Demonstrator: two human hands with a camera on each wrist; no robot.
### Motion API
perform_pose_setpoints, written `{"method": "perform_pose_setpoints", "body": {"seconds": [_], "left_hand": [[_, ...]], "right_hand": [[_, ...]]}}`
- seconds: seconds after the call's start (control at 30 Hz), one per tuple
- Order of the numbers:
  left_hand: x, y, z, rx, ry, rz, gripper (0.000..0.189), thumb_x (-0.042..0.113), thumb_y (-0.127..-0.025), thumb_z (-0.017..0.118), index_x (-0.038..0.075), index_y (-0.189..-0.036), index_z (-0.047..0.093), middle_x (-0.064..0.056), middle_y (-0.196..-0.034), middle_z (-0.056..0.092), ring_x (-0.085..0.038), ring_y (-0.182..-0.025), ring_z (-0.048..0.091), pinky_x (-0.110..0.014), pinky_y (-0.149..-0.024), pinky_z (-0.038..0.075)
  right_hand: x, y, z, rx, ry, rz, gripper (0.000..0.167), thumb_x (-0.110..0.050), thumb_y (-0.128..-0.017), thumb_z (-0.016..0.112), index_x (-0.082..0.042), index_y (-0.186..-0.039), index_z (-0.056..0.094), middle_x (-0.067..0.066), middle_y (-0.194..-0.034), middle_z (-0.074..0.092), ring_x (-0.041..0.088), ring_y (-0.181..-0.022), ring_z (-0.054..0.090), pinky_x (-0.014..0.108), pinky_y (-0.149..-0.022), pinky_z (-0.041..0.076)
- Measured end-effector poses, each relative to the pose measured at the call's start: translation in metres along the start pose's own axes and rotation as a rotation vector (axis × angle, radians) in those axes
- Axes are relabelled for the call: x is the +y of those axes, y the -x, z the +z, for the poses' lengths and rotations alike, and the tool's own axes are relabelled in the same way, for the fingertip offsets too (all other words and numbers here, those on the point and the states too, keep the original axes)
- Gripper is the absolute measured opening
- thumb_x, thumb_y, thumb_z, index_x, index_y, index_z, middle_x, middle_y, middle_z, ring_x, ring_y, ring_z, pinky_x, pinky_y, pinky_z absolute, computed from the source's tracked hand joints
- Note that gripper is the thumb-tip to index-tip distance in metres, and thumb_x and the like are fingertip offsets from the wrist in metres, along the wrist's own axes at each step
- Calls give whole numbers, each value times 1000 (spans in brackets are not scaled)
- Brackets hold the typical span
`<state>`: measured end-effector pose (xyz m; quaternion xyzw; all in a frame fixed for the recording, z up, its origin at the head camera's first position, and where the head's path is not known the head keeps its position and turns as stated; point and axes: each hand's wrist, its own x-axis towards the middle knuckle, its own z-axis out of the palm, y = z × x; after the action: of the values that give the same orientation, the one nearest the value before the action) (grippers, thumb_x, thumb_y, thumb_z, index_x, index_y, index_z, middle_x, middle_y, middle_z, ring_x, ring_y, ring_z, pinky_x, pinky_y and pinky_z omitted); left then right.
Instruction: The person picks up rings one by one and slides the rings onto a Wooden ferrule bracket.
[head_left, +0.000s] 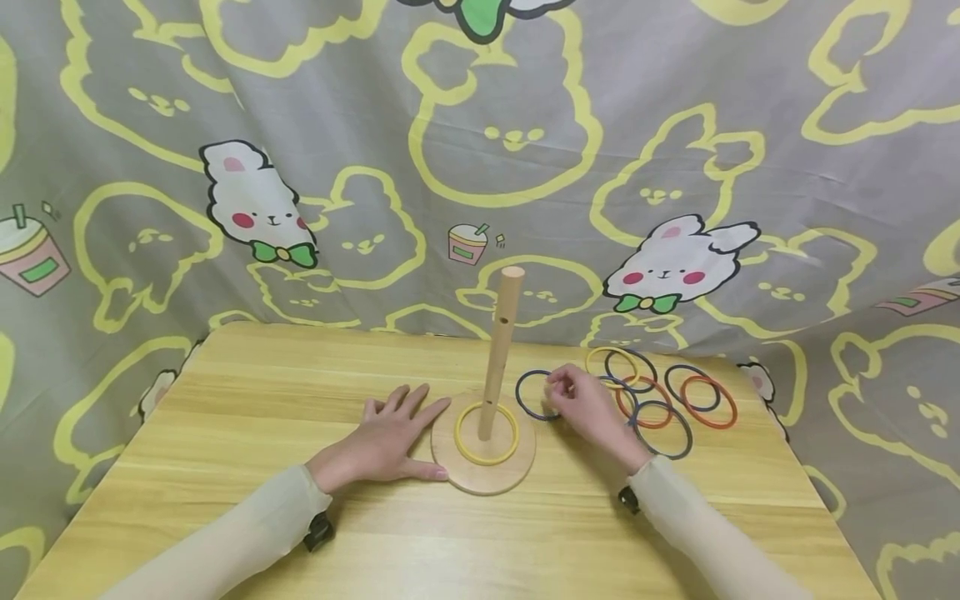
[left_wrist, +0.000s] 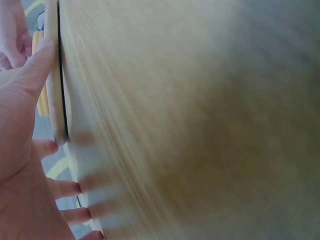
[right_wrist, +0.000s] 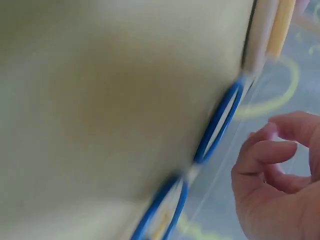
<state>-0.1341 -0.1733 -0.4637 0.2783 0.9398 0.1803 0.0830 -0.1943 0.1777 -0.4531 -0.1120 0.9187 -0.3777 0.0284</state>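
Note:
A round wooden base [head_left: 480,483] with an upright wooden peg [head_left: 501,350] stands on the table, and one yellow ring [head_left: 489,460] lies flat on it around the peg. My left hand [head_left: 382,437] has its fingers spread, thumb and index finger right at the base's left edge. To the right of the base lies a blue ring [head_left: 517,396]. My right hand [head_left: 581,400] is over this ring's right side, overlapping it in the head view. In the right wrist view its fingers [right_wrist: 260,155] are loosely bent with nothing between them, and the blue ring [right_wrist: 212,127] shows apart from them.
Several overlapping rings lie right of and behind my right hand, among them a yellow ring [head_left: 587,360], a dark blue ring [head_left: 690,446] and a red ring [head_left: 735,410]. A patterned curtain [head_left: 360,125] hangs along the back edge of the wooden table [head_left: 420,550].

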Motion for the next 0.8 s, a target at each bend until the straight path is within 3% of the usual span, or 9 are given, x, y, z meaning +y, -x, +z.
{"method": "perform_pose_setpoints", "body": {"seconds": [0.17,0.33,0.63,0.8], "left_hand": [[-1,1,0,-2,-9,-1,109,73,-91,76,12,-171,36,-32,-171,29,-60,-152,29,-82,-103,31],[1,0,-1,-1,1,8,109,73,-91,76,11,-171,36,-33,-171,29,-61,-152,29,-83,-102,31],[1,0,-2,-3,-1,-1,110,73,-90,77,12,-171,35,-32,-171,29,-60,-152,29,-84,-102,30],[0,0,-1,-5,2,5,109,73,-91,76,12,-172,35,-33,-171,28,-61,-152,28,-86,-103,29]], "right_hand": [[15,-16,-16,-35,179,12,31,-12,-104,74,7,-129,68,18,-114,71,32,-102,70,48,-86,59],[22,-25,-19,-56,311,2,31,-12,-102,74,8,-125,69,18,-109,69,34,-100,65,54,-91,54],[18,-28,-16,-79,363,10,9,-8,-94,76,-2,-100,73,5,-89,70,22,-77,62,43,-76,55],[20,-20,-20,-66,315,60,16,-11,-91,79,-1,-101,72,6,-90,71,20,-75,61,39,-73,54]]}}
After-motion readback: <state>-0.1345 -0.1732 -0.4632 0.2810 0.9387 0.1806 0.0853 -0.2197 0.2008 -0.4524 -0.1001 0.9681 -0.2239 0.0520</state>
